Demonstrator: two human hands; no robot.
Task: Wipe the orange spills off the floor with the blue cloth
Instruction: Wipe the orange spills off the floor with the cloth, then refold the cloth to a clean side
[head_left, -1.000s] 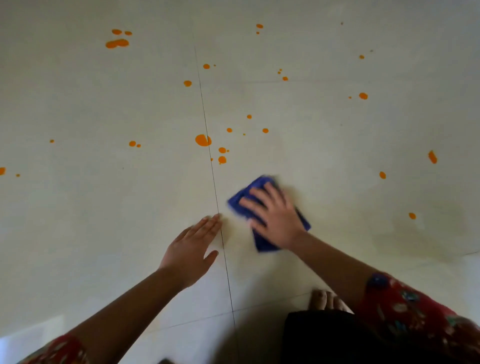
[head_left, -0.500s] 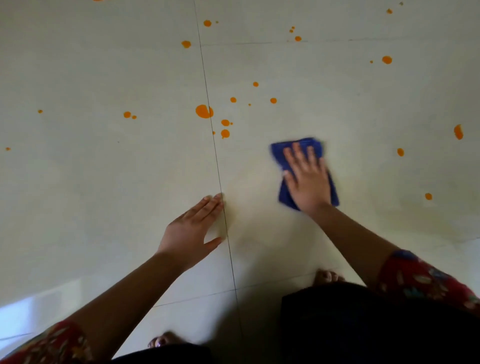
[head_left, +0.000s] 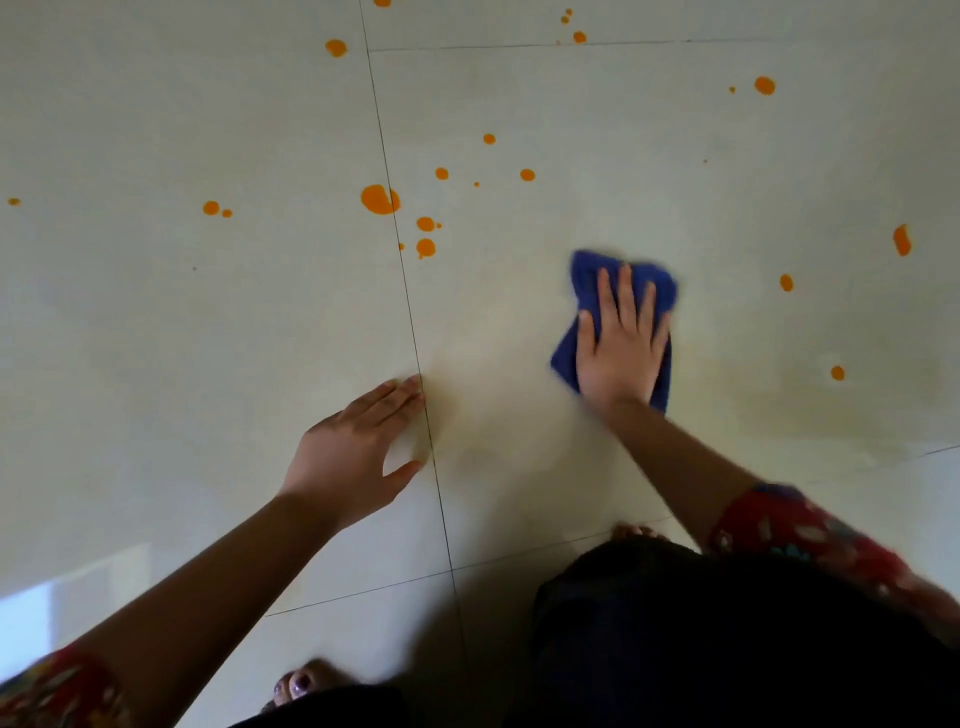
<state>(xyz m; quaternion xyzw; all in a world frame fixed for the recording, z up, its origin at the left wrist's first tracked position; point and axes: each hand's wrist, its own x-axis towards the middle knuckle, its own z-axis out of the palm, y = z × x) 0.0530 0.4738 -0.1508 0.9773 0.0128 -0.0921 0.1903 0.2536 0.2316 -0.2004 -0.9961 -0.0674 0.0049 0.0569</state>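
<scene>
My right hand (head_left: 621, 345) presses flat on the crumpled blue cloth (head_left: 584, 283), fingers spread over it, on the pale tiled floor (head_left: 208, 364). My left hand (head_left: 356, 457) rests flat on the floor to the left, fingertips at a tile joint, holding nothing. Several orange spills dot the floor: a large blob (head_left: 380, 199) on the joint with smaller drops (head_left: 425, 247) beside it, and drops to the right of the cloth (head_left: 786, 282), (head_left: 837, 372), (head_left: 902, 240). The cloth touches none of them.
More orange drops lie farther off at the top (head_left: 336, 47), (head_left: 764, 85) and at the left (head_left: 211, 208). My knees and dark clothing (head_left: 727, 634) fill the lower right, and toes (head_left: 298, 686) show at the bottom. A faint yellowish smear (head_left: 779, 410) marks the floor right of the cloth.
My right hand has slid the blue cloth to the right and away from me, from beside the tile joint. My left hand has stayed planted. The view has shifted downward.
</scene>
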